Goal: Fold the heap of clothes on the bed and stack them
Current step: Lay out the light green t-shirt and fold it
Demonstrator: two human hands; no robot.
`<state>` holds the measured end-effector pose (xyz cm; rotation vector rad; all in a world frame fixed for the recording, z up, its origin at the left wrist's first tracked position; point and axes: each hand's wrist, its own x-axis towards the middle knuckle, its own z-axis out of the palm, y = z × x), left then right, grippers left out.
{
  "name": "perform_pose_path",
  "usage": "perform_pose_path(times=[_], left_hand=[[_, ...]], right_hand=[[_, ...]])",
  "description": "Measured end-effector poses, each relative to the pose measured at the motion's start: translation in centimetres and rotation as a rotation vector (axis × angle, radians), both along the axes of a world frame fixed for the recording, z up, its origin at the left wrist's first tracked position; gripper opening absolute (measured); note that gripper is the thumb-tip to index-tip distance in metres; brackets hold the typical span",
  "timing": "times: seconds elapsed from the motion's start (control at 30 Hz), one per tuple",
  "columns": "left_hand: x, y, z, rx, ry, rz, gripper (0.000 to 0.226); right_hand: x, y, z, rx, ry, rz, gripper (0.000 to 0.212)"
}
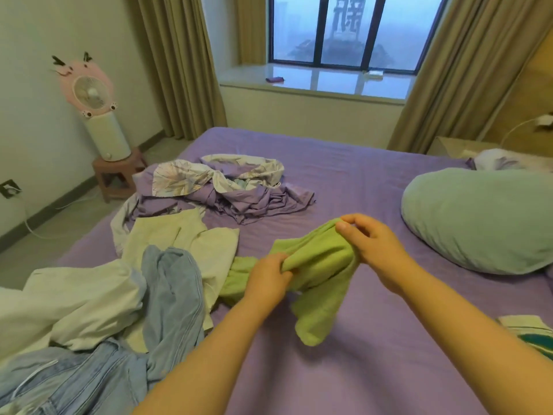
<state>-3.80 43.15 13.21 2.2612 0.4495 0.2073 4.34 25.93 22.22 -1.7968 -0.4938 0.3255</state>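
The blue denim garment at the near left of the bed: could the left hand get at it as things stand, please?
Probably yes, once freed. The blue denim garment lies uncovered beside the left forearm, with nothing between them. But the left hand grips the green garment, as does the right hand, so it must let go first.

Light: dim, soft daylight from the window (344, 31) at the far wall; hazy blue-grey outside. Glossy window sill (314, 79) reflects the panes as pale glare. No hard shadows; faint soft shade under the pillow (478, 217) on the bed (344, 181). Overall greenish-yellow cast. Wide-angle distortion: curtains (179, 64) and walls bow outward at the edges. Image slightly soft throughout; forearms at the lower edge least sharp.
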Motion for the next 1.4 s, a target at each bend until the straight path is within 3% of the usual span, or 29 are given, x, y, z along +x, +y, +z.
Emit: perform_pose_path(times=[0.17, 0.43, 0.57, 0.7, 0.77, 0.9, 1.0, 1.07, 1.13, 1.2, 1.27, 1.33, 1.4], left_hand=[[-1.3, -2.2, 9.8, -0.103, -0.048, -0.073, 0.007], [-5.9, -10.3, 21.2, -0.348, -0.196, -0.196, 0.039], [-9.2, -16.0, 26.1, -0.437, -0.254, -0.201, 0.026], [-12.2, -21.3, 29.8, -0.578, -0.283, -0.218, 0.029], [-13.5, -23.5, 31.4, -0.579, -0.256, -0.207, 0.027], [-15.6, -26.9, 33.7, -0.399, -0.116, -0.231, 0.019], [-17.8, -29.9, 35.4, -0.52, -0.075, -0.402, 0.027], [-18.8, -31.8, 36.0, -0.551, -0.105, -0.45, 0.038], [-19.1, -33.3, 36.1, -0.512, -0.198, -0.347, 0.03], [-19.3, -34.2, 36.3, -0.505, -0.288, -0.234, 0.011], [-19.4, -34.8, 37.0, -0.533, -0.321, -0.205, 0.013], [-19.6, -35.1, 38.5, -0.609, -0.344, -0.217, 0.014], [-19.9, -34.8, 40.4, -0.692, -0.367, -0.208, 0.015]], right_hand=[[-0.2, -5.6, 8.8, -0.064, -0.159, -0.098, 0.013], [-4.3, -16.3, 18.6, -0.142, -0.199, -0.208, 0.015], [-7.8, -22.0, 22.8, -0.123, -0.156, -0.227, 0.019], [-11.4, -27.0, 25.9, -0.078, -0.146, -0.243, 0.028], [-12.9, -28.9, 26.9, -0.055, -0.097, -0.252, 0.024], [-15.5, -30.5, 28.9, 0.116, 0.152, -0.242, 0.018], [-18.3, -29.7, 30.7, 0.244, 0.263, -0.138, 0.017], [-20.3, -29.5, 31.4, 0.183, 0.203, -0.058, 0.014], [-21.7, -29.8, 31.8, 0.098, 0.083, 0.004, 0.012], [-22.2, -30.6, 31.9, -0.074, -0.219, -0.022, 0.012], [-22.3, -31.5, 31.3, -0.214, -0.544, -0.089, 0.03], [-22.2, -32.6, 29.5, -0.245, -0.555, -0.032, 0.051], [-21.9, -33.5, 27.3, -0.275, -0.406, 0.033, 0.038]])
